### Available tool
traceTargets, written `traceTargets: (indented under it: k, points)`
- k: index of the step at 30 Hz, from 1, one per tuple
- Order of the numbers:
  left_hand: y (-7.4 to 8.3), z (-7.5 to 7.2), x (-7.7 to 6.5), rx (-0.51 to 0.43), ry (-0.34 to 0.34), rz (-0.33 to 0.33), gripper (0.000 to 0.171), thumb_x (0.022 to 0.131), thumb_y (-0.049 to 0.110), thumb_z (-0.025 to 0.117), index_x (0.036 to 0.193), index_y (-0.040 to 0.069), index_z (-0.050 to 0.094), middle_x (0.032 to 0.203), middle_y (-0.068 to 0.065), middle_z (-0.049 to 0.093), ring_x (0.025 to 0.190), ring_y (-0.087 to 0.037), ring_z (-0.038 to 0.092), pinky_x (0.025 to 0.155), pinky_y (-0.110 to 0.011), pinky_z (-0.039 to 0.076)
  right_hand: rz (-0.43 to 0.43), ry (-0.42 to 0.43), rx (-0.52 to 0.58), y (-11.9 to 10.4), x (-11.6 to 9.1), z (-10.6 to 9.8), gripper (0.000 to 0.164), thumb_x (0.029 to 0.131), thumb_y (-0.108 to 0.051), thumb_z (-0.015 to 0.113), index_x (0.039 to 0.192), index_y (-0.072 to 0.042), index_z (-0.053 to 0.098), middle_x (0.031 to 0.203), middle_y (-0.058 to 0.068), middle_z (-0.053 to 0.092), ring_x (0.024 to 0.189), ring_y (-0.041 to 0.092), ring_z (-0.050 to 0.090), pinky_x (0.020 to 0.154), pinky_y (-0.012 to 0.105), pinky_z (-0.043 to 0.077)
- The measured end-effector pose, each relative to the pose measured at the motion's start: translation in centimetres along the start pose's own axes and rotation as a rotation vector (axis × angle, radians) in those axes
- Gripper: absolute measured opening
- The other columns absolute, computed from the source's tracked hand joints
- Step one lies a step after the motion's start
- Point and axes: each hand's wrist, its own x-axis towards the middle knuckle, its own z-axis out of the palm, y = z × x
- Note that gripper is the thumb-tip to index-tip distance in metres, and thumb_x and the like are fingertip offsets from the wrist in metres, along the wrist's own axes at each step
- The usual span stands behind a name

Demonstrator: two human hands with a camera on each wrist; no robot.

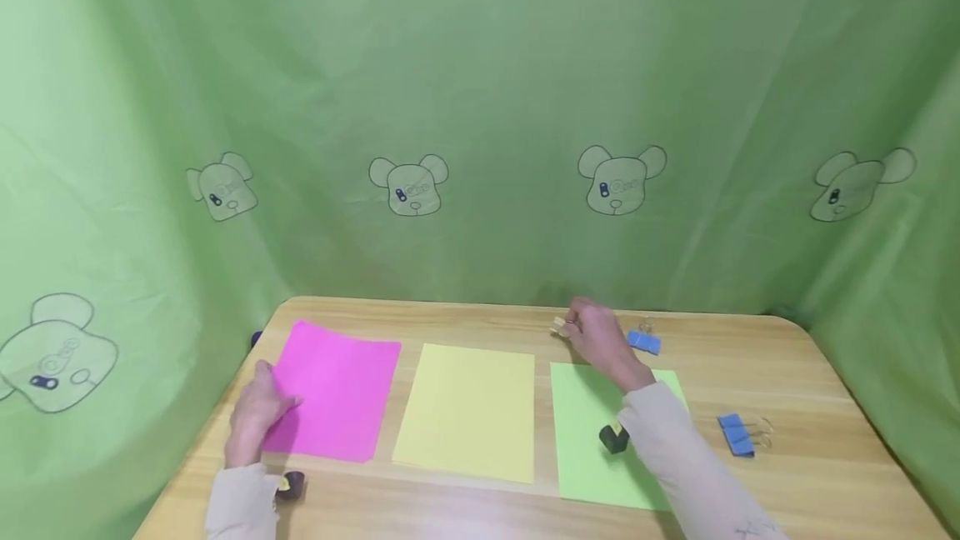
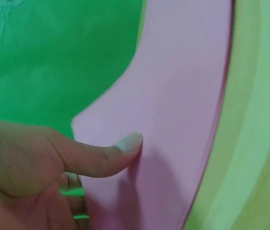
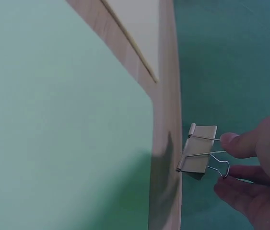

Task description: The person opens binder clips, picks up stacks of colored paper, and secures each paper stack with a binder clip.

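Note:
At the left of the table, my left hand (image 1: 257, 408) grips the left edge of a pink paper stack (image 1: 341, 394). In the left wrist view, the thumb (image 2: 101, 158) lies on top of the pink sheets, with the other fingers partly hidden below the edge. My right hand (image 1: 597, 340) is at the table's far side, beyond the light green paper (image 1: 592, 448). It pinches a cream binder clip (image 3: 199, 148) by its wire handles, thumb on one side and fingers on the other. The clip is clear of the paper.
A yellow paper stack (image 1: 468, 415) lies between the pink and green ones. One blue binder clip (image 1: 643, 342) lies just right of my right hand, another blue binder clip (image 1: 737, 435) right of the green paper. Green curtain (image 1: 487, 257) hangs behind the wooden table (image 1: 825, 432).

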Motion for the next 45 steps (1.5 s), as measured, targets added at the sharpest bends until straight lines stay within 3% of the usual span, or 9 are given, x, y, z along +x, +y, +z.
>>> traceTargets:
  k: [5, 7, 12, 14, 18, 24, 30, 36, 45]
  points:
    - [-0.4, 0.0, 0.7, -0.052, 0.045, 0.096, 0.047, 0.086, 0.005, 0.076, 0.118, -0.014, 0.047, 0.101, -0.035, 0.061, 0.086, -0.043, 0.061, 0.076, -0.055, 0.053, 0.066, 0.037, 0.059, 0.6, -1.1, -1.4, 0.003, 0.097, -0.003, 0.065, 0.100, -0.001, 0.065, 0.137, 0.031, 0.057, 0.048, 0.023, 0.051, 0.038, 0.030, 0.045]
    - [-0.5, 0.0, 0.9, -0.108, 0.049, 0.121, 0.035, 0.086, 0.003, 0.074, 0.109, -0.011, 0.052, 0.087, -0.025, 0.061, 0.072, -0.032, 0.059, 0.066, -0.045, 0.052, 0.065, 0.080, 0.060, 0.7, -1.7, -2.0, 0.004, 0.097, -0.003, 0.066, 0.101, -0.001, 0.066, 0.148, 0.032, 0.048, 0.064, 0.036, 0.063, 0.052, 0.040, 0.057]
    - [-0.5, 0.0, 1.1, -0.215, 0.019, 0.124, 0.023, 0.092, 0.000, 0.067, 0.106, -0.008, 0.052, 0.080, -0.021, 0.060, 0.064, -0.027, 0.055, 0.063, -0.039, 0.052, 0.034, 0.182, 0.080, 0.5, -3.6, -3.5, 0.011, 0.091, 0.000, 0.071, 0.102, 0.003, 0.069, 0.139, 0.032, 0.056, 0.125, 0.054, 0.052, 0.102, 0.067, 0.045]
    - [-0.5, -0.2, 1.1, -0.233, 0.010, 0.117, 0.036, 0.094, -0.001, 0.064, 0.125, -0.013, 0.051, 0.106, -0.036, 0.061, 0.088, -0.045, 0.063, 0.083, -0.053, 0.056, 0.023, 0.209, 0.081, 0.4, -4.3, -4.0, 0.015, 0.090, 0.000, 0.074, 0.104, 0.004, 0.070, 0.132, 0.031, 0.060, 0.122, 0.052, 0.055, 0.102, 0.067, 0.046]
    - [-0.2, -0.8, 1.0, -0.317, -0.005, 0.099, 0.059, 0.099, -0.001, 0.057, 0.147, -0.021, 0.029, 0.144, -0.046, 0.037, 0.133, -0.059, 0.039, 0.114, -0.065, 0.033, 0.025, 0.236, 0.054, 0.6, -5.7, -4.7, 0.021, 0.090, -0.006, 0.077, 0.108, 0.003, 0.071, 0.120, 0.027, 0.066, 0.113, 0.047, 0.060, 0.095, 0.064, 0.049]
    - [0.5, -2.0, 0.9, -0.459, -0.008, 0.058, 0.052, 0.103, 0.006, 0.056, 0.145, -0.018, 0.037, 0.131, -0.042, 0.054, 0.101, -0.037, 0.066, 0.093, -0.049, 0.057, 0.053, 0.243, 0.068, 1.4, -7.6, -5.4, 0.031, 0.088, -0.005, 0.079, 0.117, 0.001, 0.069, 0.119, 0.025, 0.067, 0.110, 0.048, 0.063, 0.092, 0.062, 0.053]
    - [1.4, -2.7, 1.0, -0.605, 0.001, 0.097, 0.050, 0.104, 0.011, 0.059, 0.143, -0.014, 0.042, 0.116, -0.023, 0.069, 0.085, -0.010, 0.068, 0.080, -0.029, 0.060, 0.071, 0.217, 0.061, 1.7, -9.0, -6.4, 0.047, 0.086, -0.002, 0.081, 0.129, 0.005, 0.064, 0.128, 0.030, 0.063, 0.111, 0.048, 0.064, 0.094, 0.060, 0.054]
    - [1.8, -1.7, 1.9, -0.739, 0.048, 0.129, 0.041, 0.103, 0.018, 0.064, 0.134, -0.005, 0.052, 0.098, 0.012, 0.071, 0.088, -0.003, 0.068, 0.086, -0.021, 0.055, 0.172, 0.176, 0.061, 2.0, -10.3, -7.5, 0.047, 0.090, -0.009, 0.079, 0.131, 0.006, 0.062, 0.130, 0.032, 0.061, 0.116, 0.052, 0.060, 0.098, 0.067, 0.047]
    - [-0.3, 0.9, 3.2, -0.812, 0.031, 0.184, 0.029, 0.098, 0.010, 0.069, 0.122, -0.001, 0.059, 0.096, 0.015, 0.073, 0.090, -0.005, 0.071, 0.086, -0.022, 0.057, 0.191, 0.168, 0.061, 2.4, -10.8, -7.7, 0.045, 0.092, -0.012, 0.077, 0.131, 0.003, 0.062, 0.131, 0.032, 0.061, 0.117, 0.052, 0.059, 0.098, 0.068, 0.046]
